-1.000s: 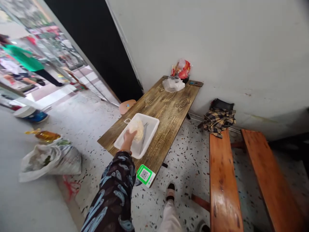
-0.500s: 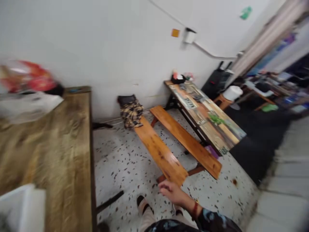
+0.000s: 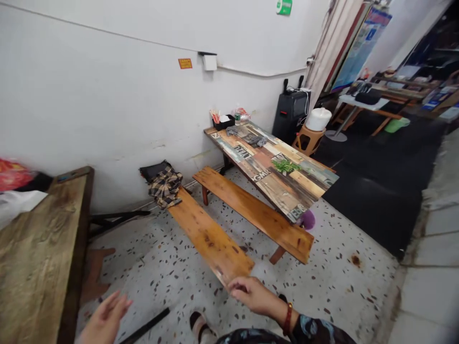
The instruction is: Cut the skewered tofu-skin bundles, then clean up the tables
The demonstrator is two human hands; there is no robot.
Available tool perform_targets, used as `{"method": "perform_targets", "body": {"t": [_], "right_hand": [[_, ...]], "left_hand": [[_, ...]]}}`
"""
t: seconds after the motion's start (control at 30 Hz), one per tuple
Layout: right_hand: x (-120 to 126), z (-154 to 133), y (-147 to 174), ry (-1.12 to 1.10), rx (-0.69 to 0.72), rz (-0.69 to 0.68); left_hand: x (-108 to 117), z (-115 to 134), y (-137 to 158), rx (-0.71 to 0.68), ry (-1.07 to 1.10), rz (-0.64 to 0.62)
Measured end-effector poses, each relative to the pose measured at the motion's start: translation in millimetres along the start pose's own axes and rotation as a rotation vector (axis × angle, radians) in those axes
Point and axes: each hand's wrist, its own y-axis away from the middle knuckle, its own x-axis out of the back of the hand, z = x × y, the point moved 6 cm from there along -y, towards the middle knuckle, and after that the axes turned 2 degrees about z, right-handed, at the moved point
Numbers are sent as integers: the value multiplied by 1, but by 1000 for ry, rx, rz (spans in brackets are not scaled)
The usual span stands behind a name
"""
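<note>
Two empty hands: left hand [image 3: 105, 319], right hand [image 3: 251, 295]; no legible labels.

Head camera looks down across benches [image 3: 211, 239].

Two wooden benches [image 3: 210, 236] [image 3: 253, 210] are lying side by side in the middle of the floor, running away toward the wall. A folded cloth [image 3: 165, 185] is sitting on the far end of the left bench. A long table [image 3: 272, 165] is standing right of the benches, with a tray of utensils [image 3: 223, 120] at its far corner. Another table [image 3: 39, 248] is standing at the left. The left hand [image 3: 105, 317] is hanging open beside that table's near corner; the right hand [image 3: 251, 294] is hovering empty at the near end of the left bench.
</note>
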Motion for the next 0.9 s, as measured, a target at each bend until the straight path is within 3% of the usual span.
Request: {"method": "perform_targets", "body": {"t": [0.07, 0.17, 0.27, 0.33, 0.47, 0.63, 0.77, 0.9], "right_hand": [[64, 19, 26, -23, 15, 29], [163, 36, 67, -51, 29, 126], [249, 51, 107, -141, -9, 281], [292, 60, 131, -237, -39, 371], [347, 78, 176, -414, -99, 520], [383, 112, 230, -499, -221, 729], [412, 153, 259, -608, -292, 808], [472, 201, 275, -711, -323, 833]], "left_hand": [[-75, 11, 64, 168, 203, -154], [-185, 55, 151, 286, 214, -365], [-277, 126, 217, 130, 144, -634], [-324, 169, 248, -1, 134, -770], [-396, 211, 283, -32, 128, -910], [-478, 233, 313, -23, 93, -1017], [-538, 263, 349, -125, 36, -1074], [-604, 293, 389, -206, 0, -1114]]}}
